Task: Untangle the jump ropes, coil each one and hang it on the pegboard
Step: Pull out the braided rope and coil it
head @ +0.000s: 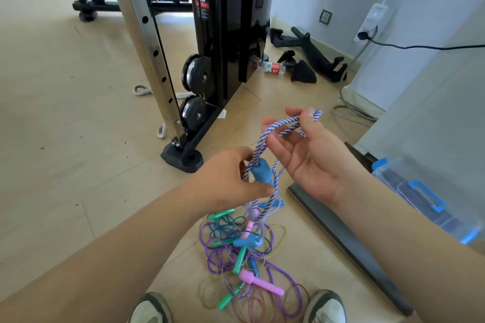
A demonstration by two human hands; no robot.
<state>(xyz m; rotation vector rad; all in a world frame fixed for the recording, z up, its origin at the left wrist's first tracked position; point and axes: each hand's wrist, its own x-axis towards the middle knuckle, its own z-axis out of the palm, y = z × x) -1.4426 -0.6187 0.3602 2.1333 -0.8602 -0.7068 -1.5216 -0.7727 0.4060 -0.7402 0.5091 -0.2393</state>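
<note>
At right edge, a clear bin [409, 186] with blue latches is being seen; contents unclear. Bottom centre, a tangled rope pile [246, 257] is lying on the floor. At centre, a blue handle [262, 172] is being pinched by the left hand [225, 181]; the striped rope [286, 124] is being gripped by the right hand [307, 155].

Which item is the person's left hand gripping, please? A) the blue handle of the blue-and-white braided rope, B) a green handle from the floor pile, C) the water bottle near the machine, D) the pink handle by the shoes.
A: the left hand closes around the blue handle of the blue-and-white braided rope, whose loop the right hand holds up above the tangled pile.
</note>
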